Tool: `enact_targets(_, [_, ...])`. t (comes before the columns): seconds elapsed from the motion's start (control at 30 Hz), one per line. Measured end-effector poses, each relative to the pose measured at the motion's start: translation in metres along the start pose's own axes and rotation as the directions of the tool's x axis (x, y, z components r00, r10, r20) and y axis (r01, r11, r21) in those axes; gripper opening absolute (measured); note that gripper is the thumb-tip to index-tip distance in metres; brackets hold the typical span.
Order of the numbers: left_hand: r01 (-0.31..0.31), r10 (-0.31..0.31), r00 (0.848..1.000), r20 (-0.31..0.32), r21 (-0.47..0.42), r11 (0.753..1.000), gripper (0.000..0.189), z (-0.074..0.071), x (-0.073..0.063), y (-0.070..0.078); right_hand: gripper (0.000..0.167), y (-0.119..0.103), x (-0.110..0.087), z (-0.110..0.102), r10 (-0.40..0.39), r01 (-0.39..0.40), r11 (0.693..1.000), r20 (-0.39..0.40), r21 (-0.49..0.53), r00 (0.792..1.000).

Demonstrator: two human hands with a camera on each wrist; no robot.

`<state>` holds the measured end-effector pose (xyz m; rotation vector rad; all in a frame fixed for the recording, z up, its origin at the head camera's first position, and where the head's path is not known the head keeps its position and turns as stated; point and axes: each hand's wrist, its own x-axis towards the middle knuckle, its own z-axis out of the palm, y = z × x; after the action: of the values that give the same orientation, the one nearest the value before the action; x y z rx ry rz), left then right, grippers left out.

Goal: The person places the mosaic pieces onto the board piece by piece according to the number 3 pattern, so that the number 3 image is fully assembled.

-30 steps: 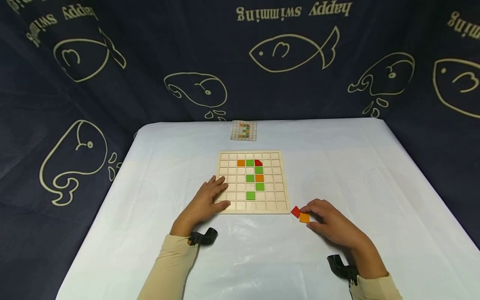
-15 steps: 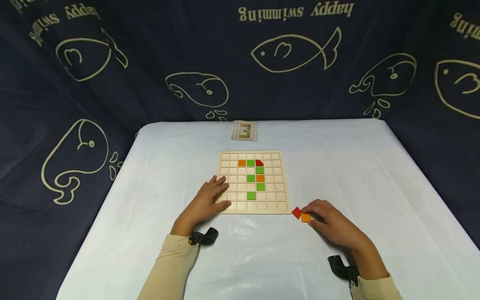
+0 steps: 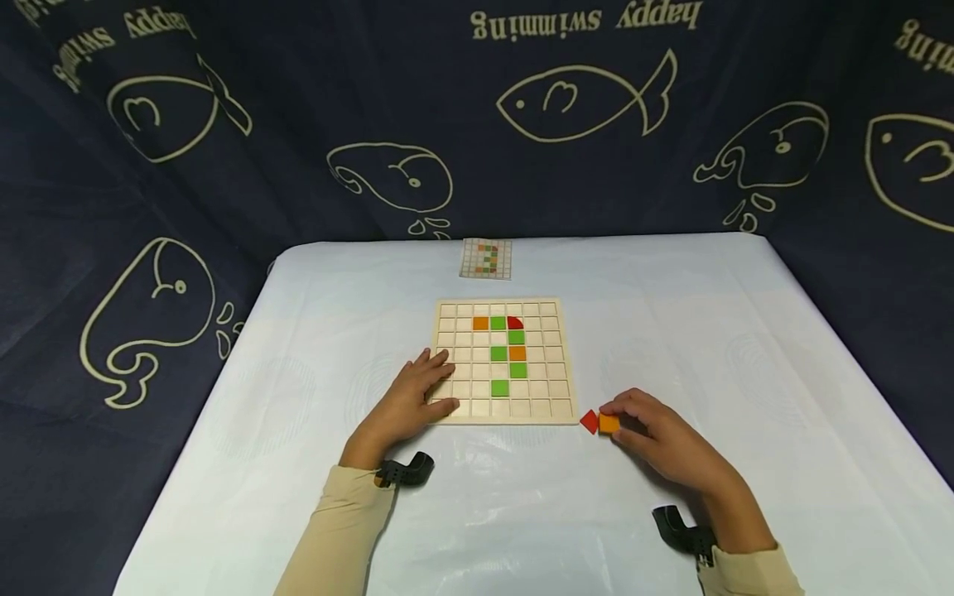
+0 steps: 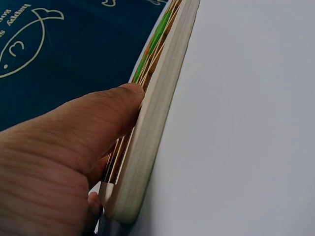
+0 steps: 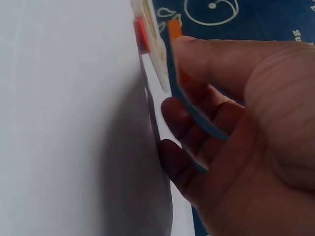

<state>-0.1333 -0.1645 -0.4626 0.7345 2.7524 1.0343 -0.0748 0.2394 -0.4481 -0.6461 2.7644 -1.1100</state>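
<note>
My right hand (image 3: 667, 437) pinches an orange square tile (image 3: 609, 424) between thumb and fingers. In the right wrist view the orange tile (image 5: 175, 32) is tilted on edge, clear of the white tabletop. Just left of it, a red rounded-wedge tile (image 3: 589, 422) lies by the front right corner of the wooden grid board (image 3: 547, 408). My left hand (image 3: 406, 401) rests with spread fingers on the board's left front part. The left wrist view has its thumb (image 4: 115, 105) touching the board's rim. Several green, orange and red tiles sit in the board's cells.
Behind the board lies a small pattern card (image 3: 486, 259) printed with a grid and coloured squares. A white cover (image 3: 708, 331) spreads over the table. Dark blue cloth (image 3: 581, 182) with fish drawings hangs along its far edge and left side.
My right hand has risen slightly, lifting the orange tile off the table. The left hand, the board and the red tile stay in place.
</note>
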Motion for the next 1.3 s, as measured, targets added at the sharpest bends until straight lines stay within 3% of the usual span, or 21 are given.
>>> enact_targets(0.4, [-0.001,0.001,1.0,-0.001,-0.001,1.0,0.062,0.003,0.001,0.001,0.031,-0.01,0.011,-0.017,-0.042,0.042,0.999,-0.001,0.028,0.999])
enact_targets(0.67, [0.001,-0.001,1.0,-0.01,0.005,1.0,0.062,0.003,-0.001,0.001,0.03,-0.022,0.035,-0.017,-0.048,0.047,0.998,0.026,0.047,0.999])
enact_targets(1.0, [0.002,-0.002,1.0,-0.012,-0.006,1.0,0.06,0.003,0.002,0.004,0.027,-0.041,0.069,-0.004,-0.047,0.037,0.989,0.068,0.141,0.997])
enact_targets(1.3, [0.001,-0.001,1.0,-0.016,0.014,1.0,0.06,0.001,0.001,0.001,0.025,-0.054,0.093,0.018,-0.131,0.114,0.981,0.104,0.154,0.986])
